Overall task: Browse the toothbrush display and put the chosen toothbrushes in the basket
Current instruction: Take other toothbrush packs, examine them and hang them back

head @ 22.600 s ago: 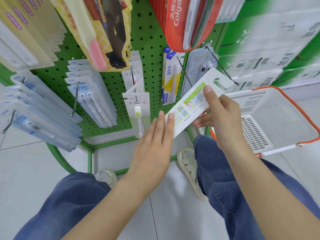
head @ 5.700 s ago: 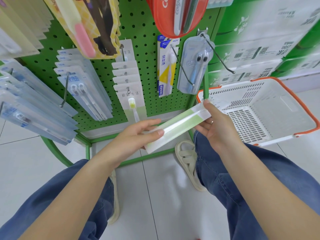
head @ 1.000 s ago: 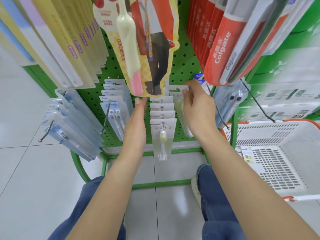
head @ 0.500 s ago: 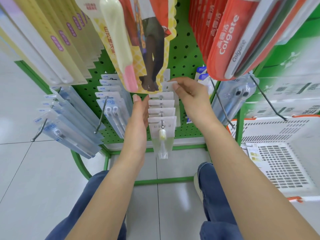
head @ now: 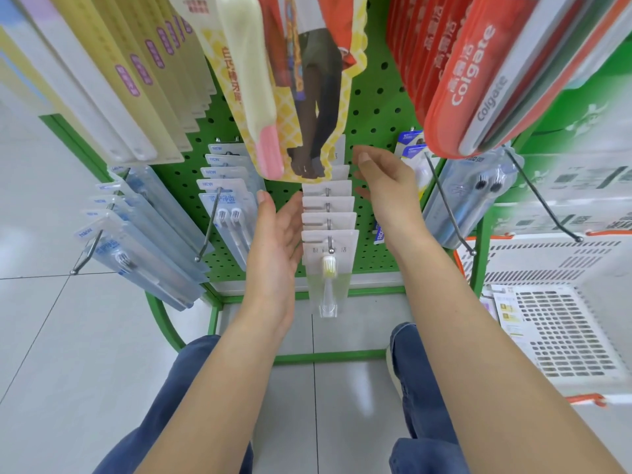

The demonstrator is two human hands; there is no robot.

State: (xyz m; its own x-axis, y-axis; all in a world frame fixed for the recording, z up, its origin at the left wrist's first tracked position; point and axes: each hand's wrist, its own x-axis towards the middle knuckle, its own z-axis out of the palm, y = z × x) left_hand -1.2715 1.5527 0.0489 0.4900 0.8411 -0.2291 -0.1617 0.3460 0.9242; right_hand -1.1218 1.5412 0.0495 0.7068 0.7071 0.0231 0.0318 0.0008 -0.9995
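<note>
The left hand (head: 278, 241) is open and empty, palm turned inward, just beside the left edge of a row of white toothbrush packs (head: 328, 217) hung one behind another on a single hook of the green pegboard (head: 376, 97). The right hand (head: 386, 186) is also open with the fingers loosely spread, holding nothing, near the right edge of the same row and higher up, level with the packs at the back. The row lies between the two hands, so either could reach it; the left looks nearer the front pack (head: 329, 268), the right nearer the rear ones.

The front pack hangs upright, long axis vertical, with the brush head at the top and the clear handle end pointing down past the pegboard's bottom edge. To come off, it would likely need to slide forward along the hook, toward the person.

The white basket (head: 612, 302) with an orange rim sits on the floor to the right of the rack, well apart from both hands; a flat packet (head: 509, 313) lies inside near its left wall.
</note>
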